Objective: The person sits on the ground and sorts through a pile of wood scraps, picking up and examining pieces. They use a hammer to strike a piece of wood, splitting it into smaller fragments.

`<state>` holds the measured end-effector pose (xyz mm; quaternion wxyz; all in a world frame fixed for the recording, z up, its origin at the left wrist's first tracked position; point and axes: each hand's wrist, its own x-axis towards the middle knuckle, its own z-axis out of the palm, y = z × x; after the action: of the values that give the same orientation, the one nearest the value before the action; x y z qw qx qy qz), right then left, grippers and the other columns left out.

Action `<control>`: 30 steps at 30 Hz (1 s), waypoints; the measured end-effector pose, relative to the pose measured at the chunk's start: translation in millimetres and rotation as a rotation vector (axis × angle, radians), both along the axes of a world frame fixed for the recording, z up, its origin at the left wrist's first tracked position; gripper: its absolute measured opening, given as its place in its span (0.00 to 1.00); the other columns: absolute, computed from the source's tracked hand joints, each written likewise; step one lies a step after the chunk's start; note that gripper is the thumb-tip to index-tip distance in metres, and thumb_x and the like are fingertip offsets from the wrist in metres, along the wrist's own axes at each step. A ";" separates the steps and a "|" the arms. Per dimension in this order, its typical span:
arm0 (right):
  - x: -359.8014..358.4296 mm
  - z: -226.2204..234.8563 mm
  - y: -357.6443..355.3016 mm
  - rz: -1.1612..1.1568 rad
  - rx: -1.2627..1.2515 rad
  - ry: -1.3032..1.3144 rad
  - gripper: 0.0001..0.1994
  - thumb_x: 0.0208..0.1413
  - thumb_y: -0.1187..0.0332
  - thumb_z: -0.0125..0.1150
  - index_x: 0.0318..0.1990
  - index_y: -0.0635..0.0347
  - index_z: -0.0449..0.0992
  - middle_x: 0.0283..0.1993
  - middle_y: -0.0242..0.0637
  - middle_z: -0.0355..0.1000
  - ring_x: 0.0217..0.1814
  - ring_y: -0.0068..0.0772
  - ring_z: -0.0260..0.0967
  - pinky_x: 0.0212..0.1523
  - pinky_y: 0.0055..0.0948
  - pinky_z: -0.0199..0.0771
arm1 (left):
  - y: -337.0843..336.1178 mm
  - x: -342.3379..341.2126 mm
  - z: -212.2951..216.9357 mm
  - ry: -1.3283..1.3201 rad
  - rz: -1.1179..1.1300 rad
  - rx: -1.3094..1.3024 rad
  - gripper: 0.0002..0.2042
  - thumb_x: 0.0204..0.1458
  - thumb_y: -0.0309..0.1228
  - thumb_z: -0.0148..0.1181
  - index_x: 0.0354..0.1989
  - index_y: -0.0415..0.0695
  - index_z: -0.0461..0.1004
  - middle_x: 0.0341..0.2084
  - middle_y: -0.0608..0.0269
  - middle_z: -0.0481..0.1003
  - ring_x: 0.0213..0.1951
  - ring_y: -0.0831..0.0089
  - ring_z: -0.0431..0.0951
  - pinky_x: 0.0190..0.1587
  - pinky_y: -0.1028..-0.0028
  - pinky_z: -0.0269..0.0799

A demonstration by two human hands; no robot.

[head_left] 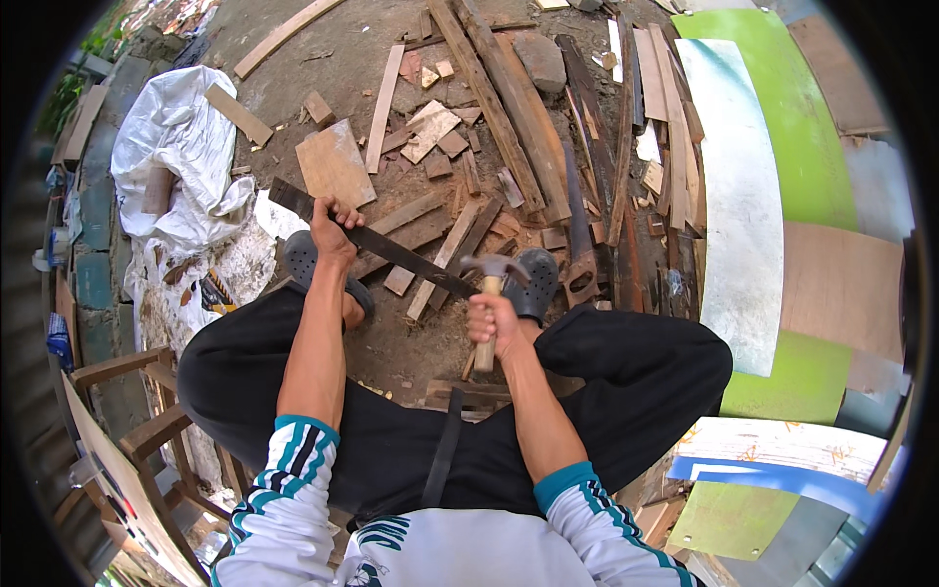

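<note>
My left hand (335,225) is closed around a long, dark wooden strip (411,260), which slants from upper left down to the right in front of me. In my right hand (492,323) is a claw hammer (491,284), gripped by its pale wooden handle with the metal head upward. The hammer head is beside the strip's right end; whether they touch I cannot tell. Both hands are above the ground between my bent knees, near my dark clogs.
Wood offcuts (430,132) and long planks (504,108) litter the ground ahead. A handsaw (579,249) lies right of my foot. White sacking (176,137) and a wooden frame (156,430) are at left. Green, white and brown sheets (734,215) line the right side.
</note>
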<state>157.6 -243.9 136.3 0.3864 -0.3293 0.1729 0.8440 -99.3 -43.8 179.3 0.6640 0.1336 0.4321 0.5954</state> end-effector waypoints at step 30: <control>-22.8 20.1 -6.6 0.019 0.059 0.011 0.14 0.59 0.64 0.55 0.22 0.47 0.61 0.11 0.20 0.53 0.08 0.17 0.50 0.10 0.24 0.53 | 11.1 19.3 15.8 0.221 0.117 -0.051 0.13 0.53 0.32 0.56 0.20 0.49 0.61 0.13 0.71 0.58 0.15 0.76 0.61 0.23 0.69 0.65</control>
<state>134.8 -250.5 156.4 0.3870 -0.3146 0.1470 0.8542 -80.0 -32.7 195.1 0.5797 0.1558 0.5247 0.6037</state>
